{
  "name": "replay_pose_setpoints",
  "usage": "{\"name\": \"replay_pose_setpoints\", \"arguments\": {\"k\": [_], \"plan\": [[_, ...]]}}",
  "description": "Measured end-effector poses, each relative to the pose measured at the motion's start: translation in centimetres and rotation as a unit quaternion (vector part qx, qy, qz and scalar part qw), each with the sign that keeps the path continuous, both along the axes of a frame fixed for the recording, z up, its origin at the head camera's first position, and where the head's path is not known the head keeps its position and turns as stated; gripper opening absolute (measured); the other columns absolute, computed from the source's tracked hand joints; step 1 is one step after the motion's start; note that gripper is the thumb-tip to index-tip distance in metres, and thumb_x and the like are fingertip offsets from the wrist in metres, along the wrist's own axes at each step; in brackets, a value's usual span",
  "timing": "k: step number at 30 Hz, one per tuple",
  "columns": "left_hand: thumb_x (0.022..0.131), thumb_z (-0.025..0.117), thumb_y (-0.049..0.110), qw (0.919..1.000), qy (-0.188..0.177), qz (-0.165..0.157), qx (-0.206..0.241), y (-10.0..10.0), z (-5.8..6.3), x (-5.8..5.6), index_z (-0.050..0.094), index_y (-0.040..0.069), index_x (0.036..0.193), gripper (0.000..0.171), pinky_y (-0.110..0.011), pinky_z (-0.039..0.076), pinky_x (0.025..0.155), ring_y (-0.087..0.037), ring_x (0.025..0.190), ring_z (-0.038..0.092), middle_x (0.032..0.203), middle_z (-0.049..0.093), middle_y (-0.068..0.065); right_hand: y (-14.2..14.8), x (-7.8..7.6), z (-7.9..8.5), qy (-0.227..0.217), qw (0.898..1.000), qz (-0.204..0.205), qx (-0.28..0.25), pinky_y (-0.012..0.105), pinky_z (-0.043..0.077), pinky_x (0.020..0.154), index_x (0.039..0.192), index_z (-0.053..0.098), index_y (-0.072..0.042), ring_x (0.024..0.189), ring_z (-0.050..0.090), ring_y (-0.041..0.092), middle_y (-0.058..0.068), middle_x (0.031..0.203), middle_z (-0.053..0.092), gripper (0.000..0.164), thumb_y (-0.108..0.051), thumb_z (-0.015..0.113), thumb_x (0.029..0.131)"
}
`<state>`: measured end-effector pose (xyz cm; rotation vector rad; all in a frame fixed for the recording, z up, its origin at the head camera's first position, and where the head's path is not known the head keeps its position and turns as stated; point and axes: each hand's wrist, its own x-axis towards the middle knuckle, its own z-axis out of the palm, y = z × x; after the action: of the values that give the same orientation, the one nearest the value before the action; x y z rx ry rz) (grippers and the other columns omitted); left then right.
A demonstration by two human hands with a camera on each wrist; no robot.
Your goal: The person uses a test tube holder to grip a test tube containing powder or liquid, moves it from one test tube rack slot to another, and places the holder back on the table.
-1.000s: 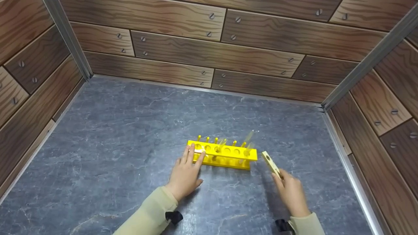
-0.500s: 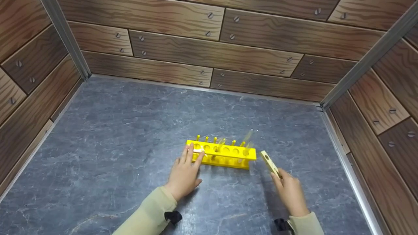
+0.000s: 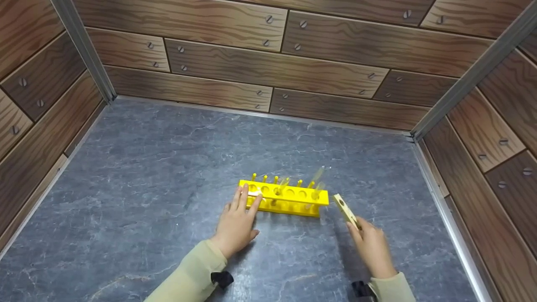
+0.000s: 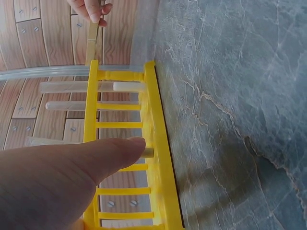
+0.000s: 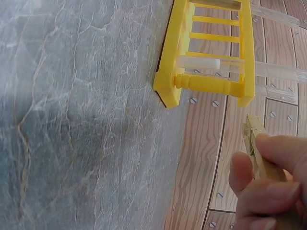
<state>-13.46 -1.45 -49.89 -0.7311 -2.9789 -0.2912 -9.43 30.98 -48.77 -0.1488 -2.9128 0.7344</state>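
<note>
A yellow test tube rack (image 3: 289, 197) stands on the dark marbled surface. My left hand (image 3: 235, 228) rests its extended fingers on the rack's left end, and its thumb (image 4: 117, 148) shows large in the left wrist view. Three clear test tubes are at the rack: one near the middle (image 3: 283, 185) with something brownish low in it, one at the right front (image 5: 235, 64) with white contents, and one slanting up from the back right pegs (image 3: 319, 177). To the rack's right, my right hand (image 3: 373, 247) grips a wooden test tube holder (image 3: 345, 209), its tip apart from the rack.
Wood-patterned panels (image 3: 235, 58) with printed screws enclose the work surface (image 3: 168, 167) at the back and both sides. Metal strips (image 3: 461, 233) run along the corners and the right edge. A row of yellow pegs (image 3: 265, 179) rises behind the rack's holes.
</note>
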Motion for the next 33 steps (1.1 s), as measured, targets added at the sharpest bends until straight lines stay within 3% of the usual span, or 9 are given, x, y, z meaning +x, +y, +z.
{"name": "replay_pose_setpoints", "arguments": {"k": [14, 33], "plan": [[0.076, 0.073, 0.045, 0.9999, 0.01, -0.001, -0.007, -0.06, -0.09, 0.02, 0.028, 0.011, 0.147, 0.09, -0.054, 0.041, 0.093, -0.042, 0.135, 0.019, 0.149, 0.014, -0.028, -0.02, -0.02, 0.04, -0.001, 1.0, 0.002, 0.007, 0.024, 0.031, 0.039, 0.095, 0.061, -0.001, 0.044, 0.038, 0.013, 0.0, 0.059, 0.048, 0.017, -0.017, 0.058, 0.093], [0.076, 0.072, 0.045, 0.9999, 0.007, 0.001, -0.01, -0.04, -0.08, 0.06, 0.028, 0.012, 0.147, 0.09, -0.054, 0.04, 0.094, -0.042, 0.135, 0.02, 0.149, 0.014, -0.028, -0.25, 0.13, 0.45, 0.009, 1.0, 0.001, 0.003, 0.025, 0.032, 0.041, 0.098, 0.062, 0.0, 0.047, 0.038, 0.014, 0.001, 0.061, 0.049, 0.016, -0.015, 0.058, 0.093]]}}
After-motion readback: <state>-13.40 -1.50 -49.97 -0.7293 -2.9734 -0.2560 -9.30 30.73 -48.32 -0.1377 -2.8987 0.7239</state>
